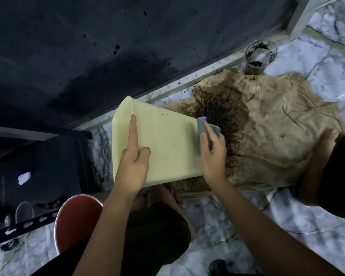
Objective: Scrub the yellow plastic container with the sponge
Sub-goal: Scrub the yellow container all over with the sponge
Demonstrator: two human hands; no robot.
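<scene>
Yellow plastic container (161, 142) held off the floor, over the near-left edge of a stained tan cloth (267, 124). We see a broad flat face turned up toward us. Long axis runs from lower right up to upper left; the far corner points at the dark wall (88, 46). Our left hand (132, 166) lies on that face, index finger stretched along it, other fingers curled. Our right hand (212, 154) sits at the container's right edge, closed on a grey sponge (204, 127) pressed against the edge. Few dark specks on the face near the sponge. Floor (207, 220) pale, marbled. Dirty cup (256, 58) stands beyond the cloth.
</scene>
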